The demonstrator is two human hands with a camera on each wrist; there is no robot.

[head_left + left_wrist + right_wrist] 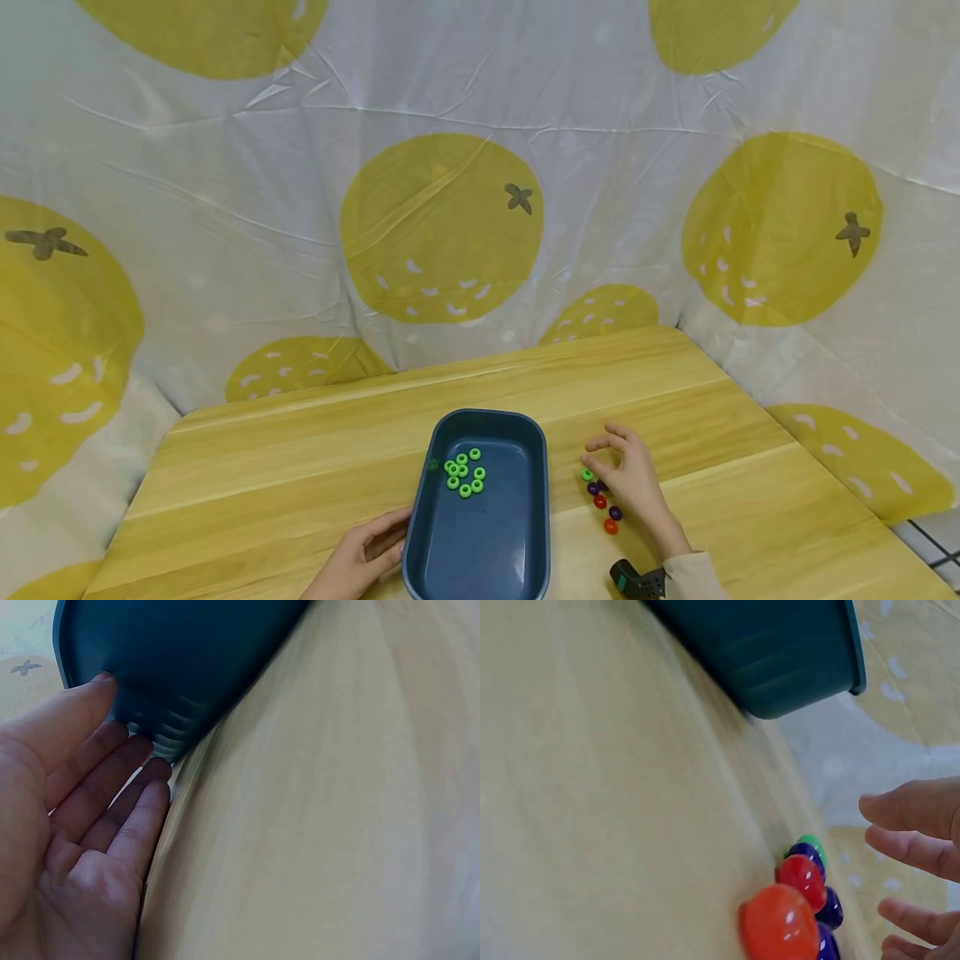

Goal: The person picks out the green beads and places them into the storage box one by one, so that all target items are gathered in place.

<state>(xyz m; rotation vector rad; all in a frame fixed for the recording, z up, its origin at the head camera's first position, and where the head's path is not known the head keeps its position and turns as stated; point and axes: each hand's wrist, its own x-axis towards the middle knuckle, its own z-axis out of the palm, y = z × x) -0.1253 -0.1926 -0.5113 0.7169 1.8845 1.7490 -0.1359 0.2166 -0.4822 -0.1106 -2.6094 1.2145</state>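
Observation:
A dark blue tray (487, 533) stands on the table, with several green ring beads (462, 471) in its far left part. My left hand (363, 554) touches the tray's left side; in the left wrist view its fingers (135, 832) extend toward the ridged wall. To the right of the tray, my right hand (633, 475) hovers by a short line of loose beads, thumb and fingers apart and holding nothing. That line has a green bead (587, 474), red beads (611, 527) and dark purple beads (616, 513). In the right wrist view, an orange-red bead (784, 926) is closest.
Everything rests on a wooden table (285, 467). A white curtain (615, 217) with yellow fruit prints hangs behind and around it. A black wrist device (637, 581) sits at the right sleeve (693, 575).

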